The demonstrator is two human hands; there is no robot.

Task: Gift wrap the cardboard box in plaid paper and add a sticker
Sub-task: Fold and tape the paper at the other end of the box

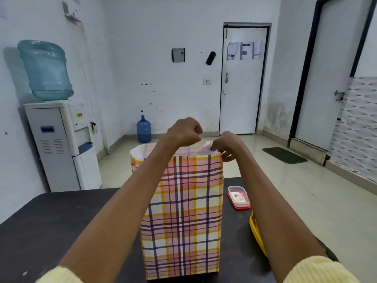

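Note:
A tall box wrapped in pink, yellow and purple plaid paper stands upright on the dark table. The paper's white inner side shows at the open top end. My left hand is above the top edge with its fingers curled, pinching the paper there. My right hand pinches the paper's top right corner. The cardboard itself is hidden under the paper. A small clear container with a red lid, holding what looks like a sticker, lies on the table right of the box.
A yellow object lies at the table's right edge. A water dispenser with a large bottle stands at the left wall. A blue bottle sits on the floor behind, near a white door.

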